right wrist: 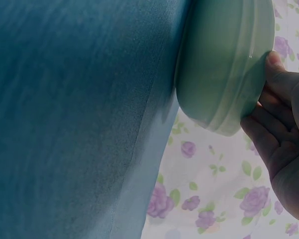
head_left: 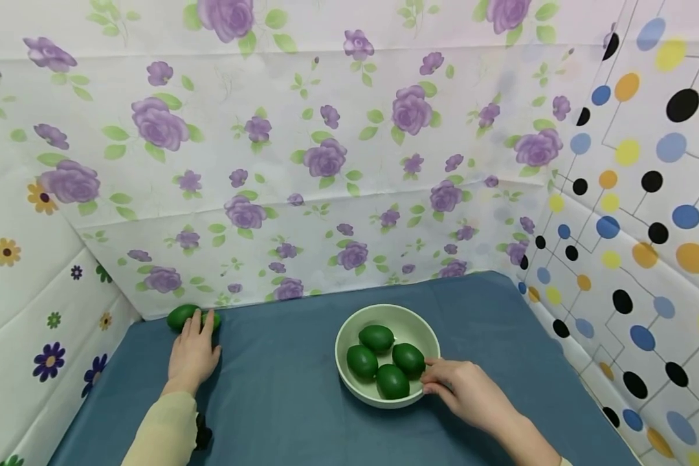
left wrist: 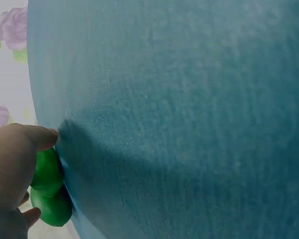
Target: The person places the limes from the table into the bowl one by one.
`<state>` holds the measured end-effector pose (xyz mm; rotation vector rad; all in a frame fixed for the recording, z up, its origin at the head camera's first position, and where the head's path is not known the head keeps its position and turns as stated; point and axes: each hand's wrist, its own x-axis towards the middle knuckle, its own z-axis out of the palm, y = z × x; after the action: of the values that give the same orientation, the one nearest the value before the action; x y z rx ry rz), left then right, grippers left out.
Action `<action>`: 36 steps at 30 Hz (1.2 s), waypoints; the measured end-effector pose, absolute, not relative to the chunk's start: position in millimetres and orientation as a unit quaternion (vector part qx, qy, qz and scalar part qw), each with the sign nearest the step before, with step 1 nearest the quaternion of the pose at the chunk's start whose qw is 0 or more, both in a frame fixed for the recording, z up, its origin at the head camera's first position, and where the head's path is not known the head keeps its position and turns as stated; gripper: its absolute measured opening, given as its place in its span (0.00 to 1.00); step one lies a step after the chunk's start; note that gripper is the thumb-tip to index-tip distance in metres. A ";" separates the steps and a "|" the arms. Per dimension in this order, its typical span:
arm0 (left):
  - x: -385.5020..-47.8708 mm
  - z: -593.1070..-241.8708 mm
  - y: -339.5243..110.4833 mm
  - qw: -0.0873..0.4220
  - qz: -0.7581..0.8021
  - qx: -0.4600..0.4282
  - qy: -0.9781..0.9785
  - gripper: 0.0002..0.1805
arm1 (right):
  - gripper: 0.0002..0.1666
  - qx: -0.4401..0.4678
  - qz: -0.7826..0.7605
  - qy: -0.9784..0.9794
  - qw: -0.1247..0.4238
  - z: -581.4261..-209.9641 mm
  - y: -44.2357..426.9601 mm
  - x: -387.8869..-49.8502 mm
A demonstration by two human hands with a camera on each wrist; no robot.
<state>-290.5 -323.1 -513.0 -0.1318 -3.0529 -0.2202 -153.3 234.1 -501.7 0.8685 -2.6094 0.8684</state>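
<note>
At the far left of the table, my left hand (head_left: 190,353) reaches over two green limes, with fairly straight fingers touching the nearer one. One lime (head_left: 182,318) shows left of the fingers; the other (head_left: 216,321) is mostly covered by them. In the left wrist view, the thumb stretches just above one lime (left wrist: 47,174), and a second lime (left wrist: 54,208) lies against it. My right hand (head_left: 468,391) pinches the right edge of a pale green bowl (head_left: 349,388). Several limes (head_left: 393,381) lie in the bowl. In the right wrist view, thumb and fingertips touch the bowl's side (right wrist: 219,64).
Blue cloth (head_left: 268,388) covers the table. A purple-flowered sheet (head_left: 326,194) hangs along the back edge, with a dotted sheet (head_left: 641,259) at the right and a daisy-patterned one (head_left: 23,291) at the left. Something black (head_left: 202,433) sits by the left wrist.
</note>
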 end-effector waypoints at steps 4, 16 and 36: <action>-290.7 -514.2 -325.3 0.040 -0.076 -0.038 -0.996 0.50 | 0.08 0.298 0.295 -0.897 0.137 -502.3 233.8 -152.7; -295.7 -511.8 -326.4 0.101 -0.090 -0.033 -0.990 0.36 | 0.08 0.300 0.299 -0.895 0.137 -499.2 233.6 -152.6; -293.9 -514.4 -327.3 0.073 -0.093 -0.025 -0.993 0.31 | 0.08 0.298 0.299 -0.898 0.123 -499.4 233.3 -151.8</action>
<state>-293.9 -327.3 -514.4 -0.0763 -2.9811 -0.2782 -151.8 233.3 -499.4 0.8689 -2.6209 0.8712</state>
